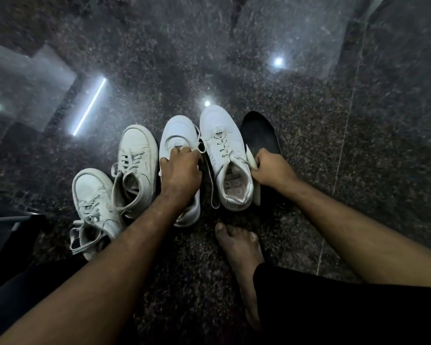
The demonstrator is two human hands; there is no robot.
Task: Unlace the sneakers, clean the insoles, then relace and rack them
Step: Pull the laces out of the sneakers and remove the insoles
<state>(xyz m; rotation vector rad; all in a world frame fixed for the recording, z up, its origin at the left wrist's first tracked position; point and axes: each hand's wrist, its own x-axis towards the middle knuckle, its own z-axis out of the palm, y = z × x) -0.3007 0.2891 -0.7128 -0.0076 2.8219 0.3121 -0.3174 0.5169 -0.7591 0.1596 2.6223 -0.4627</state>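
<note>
Starting at the left, I am seeing two off-white laced sneakers sitting on the dark polished granite floor [234, 46]: the nearest sneaker [92, 207] is lying with its loose lace ends trailing toward me, and the taller sneaker [137, 163] just beside it is standing with its laces slack but threaded. Moving right, my left hand [179, 174] is pressing down over the tongue of the third white sneaker [178, 135], its fingers curled and seemingly pinching the white lace [210, 180] where it is leaving the eyelets; the rest of that lace is looping down between this shoe and the fourth sneaker [224, 155], which is standing laced and open-mouthed with no insole visibly lifted. My right hand [271, 168] is gripping a pale insole [253, 170] edge-on, fingers wrapped round it, against the fourth sneaker's outer side, over a black insole [260, 133] lying flat on the floor. A bare foot [241, 250] is resting near me. I am judging the risks thus: working both hands at once, the lace could be snagging in an eyelet and dragging the shoe; the dangling loop could be catching under the neighbouring sole; the insoles could be getting mixed between pairs.
</note>
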